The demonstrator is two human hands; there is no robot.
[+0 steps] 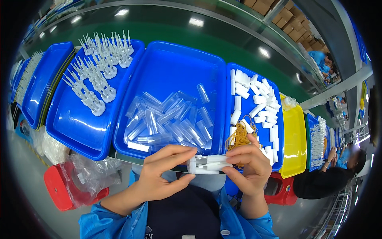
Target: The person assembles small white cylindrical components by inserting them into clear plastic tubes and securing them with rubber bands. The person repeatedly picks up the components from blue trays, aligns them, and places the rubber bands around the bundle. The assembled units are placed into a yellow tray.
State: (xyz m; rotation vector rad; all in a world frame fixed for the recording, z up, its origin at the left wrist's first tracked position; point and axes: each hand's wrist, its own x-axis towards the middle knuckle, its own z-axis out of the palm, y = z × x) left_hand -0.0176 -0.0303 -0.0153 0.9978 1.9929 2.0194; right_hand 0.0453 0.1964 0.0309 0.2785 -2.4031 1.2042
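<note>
Just in front of my body, both hands hold a white plastic piece (209, 164) with a round base and several parallel rods, lying sideways. My left hand (165, 171) is closed on the base end, thumb below and fingers above. Thumb and fingers of my right hand (250, 169) pinch the far ends of the rods; whether a separate small part is between them I cannot tell. Beyond the hands, clear plastic tubes (171, 115) lie heaped in a blue tray (183, 59). White cylindrical pieces (258, 95) and tan rubber bands (238, 137) fill the blue tray to the right.
At left, similar white rodded pieces (95, 75) stand upright in a blue tray (79, 127). A yellow tray (293, 143) sits at right. Red stools (59, 187) and plastic bags are below the bench. A person (330, 175) works at far right.
</note>
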